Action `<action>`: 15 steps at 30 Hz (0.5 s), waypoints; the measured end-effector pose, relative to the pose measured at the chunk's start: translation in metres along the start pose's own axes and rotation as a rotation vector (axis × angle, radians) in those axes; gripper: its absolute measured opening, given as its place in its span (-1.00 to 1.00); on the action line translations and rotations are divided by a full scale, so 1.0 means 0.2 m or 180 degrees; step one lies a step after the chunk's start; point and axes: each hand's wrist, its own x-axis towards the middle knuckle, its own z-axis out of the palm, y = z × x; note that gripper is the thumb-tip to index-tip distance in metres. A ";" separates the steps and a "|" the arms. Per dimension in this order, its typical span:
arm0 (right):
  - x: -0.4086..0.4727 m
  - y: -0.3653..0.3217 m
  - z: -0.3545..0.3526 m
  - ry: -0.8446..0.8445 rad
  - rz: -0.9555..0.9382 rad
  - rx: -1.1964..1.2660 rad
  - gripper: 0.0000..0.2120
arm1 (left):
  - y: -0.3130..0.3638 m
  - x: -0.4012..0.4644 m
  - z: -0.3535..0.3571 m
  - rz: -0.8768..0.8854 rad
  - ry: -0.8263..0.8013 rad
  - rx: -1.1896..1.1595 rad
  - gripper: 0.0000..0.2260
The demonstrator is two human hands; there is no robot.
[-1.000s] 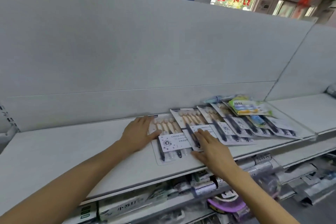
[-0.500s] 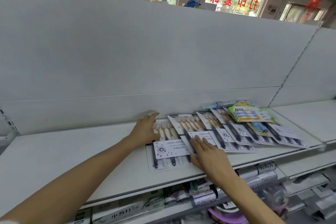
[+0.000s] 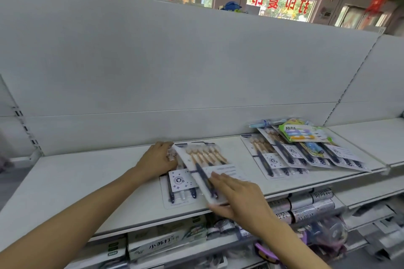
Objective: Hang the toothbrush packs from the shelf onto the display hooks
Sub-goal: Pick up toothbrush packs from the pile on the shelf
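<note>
A white toothbrush pack [image 3: 206,165] with dark-handled brushes lies slanted over a second, flat toothbrush pack [image 3: 180,183] on the white shelf [image 3: 91,181]. My right hand [image 3: 239,200] grips the slanted pack's near end, fingers on top and thumb below. My left hand [image 3: 156,159] is at the far left corner of these two packs, fingers bent onto their top edge. Further right, several more toothbrush packs [image 3: 282,157] lie fanned out, with a green pack [image 3: 302,133] on top. No display hooks show in this view.
The grey back panel [image 3: 175,61] rises behind the shelf. Below the shelf's front edge sit boxed toothpaste [image 3: 166,240] and rolls of bags [image 3: 306,205]. A neighbouring shelf [image 3: 371,140] continues to the right.
The slanted pack has been pulled left, away from the fanned row, and now overlaps the leftmost pack. My right hand moved from resting flat on it to gripping its near end.
</note>
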 end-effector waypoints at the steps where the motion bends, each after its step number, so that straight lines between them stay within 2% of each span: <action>1: 0.01 -0.04 -0.01 -0.0164 -0.0025 0.0115 -0.37 | -0.03 -0.02 -0.01 -0.0005 -0.0016 -0.0020 -0.36; 4: 0.07 -0.10 -0.02 -0.0439 0.0598 0.0989 -0.27 | -0.11 -0.08 -0.07 -0.0092 -0.0036 -0.0091 -0.23; 7: 0.17 -0.04 0.03 -0.0165 0.1310 0.1209 -0.44 | -0.17 -0.12 -0.13 -0.0292 -0.0241 0.0047 -0.07; 9: 0.24 0.01 0.06 -0.0389 0.1960 0.1391 -0.39 | -0.20 -0.14 -0.14 -0.0330 -0.0263 0.0040 -0.03; 11: 0.30 0.03 0.08 -0.0834 0.2557 0.1806 -0.30 | -0.19 -0.15 -0.14 -0.0328 -0.0212 -0.0125 -0.06; 15: 0.36 0.06 0.11 -0.1113 0.2854 0.1911 -0.11 | -0.19 -0.15 -0.14 -0.0475 -0.0125 -0.0438 -0.19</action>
